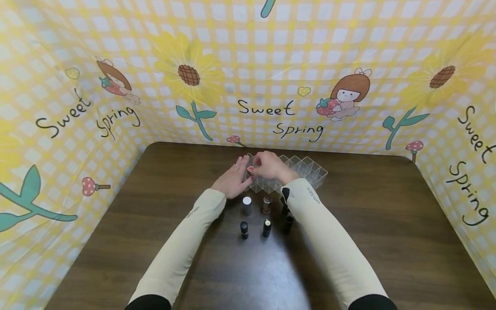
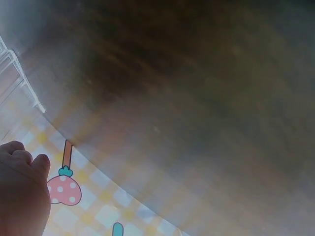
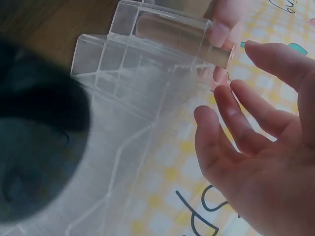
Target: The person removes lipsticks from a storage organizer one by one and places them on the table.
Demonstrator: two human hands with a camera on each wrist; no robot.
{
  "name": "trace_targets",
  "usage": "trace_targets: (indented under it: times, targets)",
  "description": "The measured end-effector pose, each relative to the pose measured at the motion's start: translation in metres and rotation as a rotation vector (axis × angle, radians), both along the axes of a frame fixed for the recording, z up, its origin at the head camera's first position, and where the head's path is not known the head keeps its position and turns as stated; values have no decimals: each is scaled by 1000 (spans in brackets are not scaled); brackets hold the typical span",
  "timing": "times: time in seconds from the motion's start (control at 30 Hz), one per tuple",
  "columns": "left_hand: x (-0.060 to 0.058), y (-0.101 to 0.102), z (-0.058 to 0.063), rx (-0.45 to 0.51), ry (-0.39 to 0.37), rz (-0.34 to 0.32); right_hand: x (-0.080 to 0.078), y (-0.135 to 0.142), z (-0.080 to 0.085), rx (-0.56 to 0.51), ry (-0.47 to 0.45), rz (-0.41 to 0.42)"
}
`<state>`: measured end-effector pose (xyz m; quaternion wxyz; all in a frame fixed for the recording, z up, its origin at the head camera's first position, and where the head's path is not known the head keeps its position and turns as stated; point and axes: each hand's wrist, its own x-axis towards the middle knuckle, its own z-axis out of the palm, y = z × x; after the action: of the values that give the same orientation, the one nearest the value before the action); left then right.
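A clear compartmented lipstick organizer (image 1: 306, 170) stands near the table's back edge. One lipstick (image 3: 224, 56) sits in a compartment at its left end, its end sticking out of the opening. My left hand (image 1: 231, 178) rests against the organizer's left corner, fingers extended and thumb spread toward the front. My right hand (image 3: 270, 128) is over that same end; its thumb and fingers are bent loosely and stand apart around the lipstick's end, with a gap showing. In the left wrist view only the organizer's edge (image 2: 24, 81) shows.
In front of the organizer stand several lipsticks: a white-capped one (image 1: 247, 206), a brownish one (image 1: 267, 204) and black ones (image 1: 244, 230), some partly behind the right sleeve (image 1: 321, 224). A checked cloth (image 1: 248, 64) hangs behind the wooden table (image 1: 135, 206).
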<state>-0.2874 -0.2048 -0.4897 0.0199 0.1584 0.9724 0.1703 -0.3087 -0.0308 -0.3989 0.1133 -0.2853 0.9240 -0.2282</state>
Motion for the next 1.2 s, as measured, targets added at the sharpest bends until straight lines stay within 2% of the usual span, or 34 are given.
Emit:
trace_targets:
  times: [0.17, 0.4, 0.6, 1.2]
  targets:
    - [-1, 0, -1, 7, 8, 2, 0, -4, -3, 11, -14, -30]
    - [0, 1, -1, -1, 2, -4, 1, -10, -7, 47, 33, -61]
    - [-2, 0, -2, 11, 9, -7, 1, -13, -8, 56, 33, -85]
    - [0, 0, -1, 18, 17, -15, -1, -18, -16, 82, 87, -74]
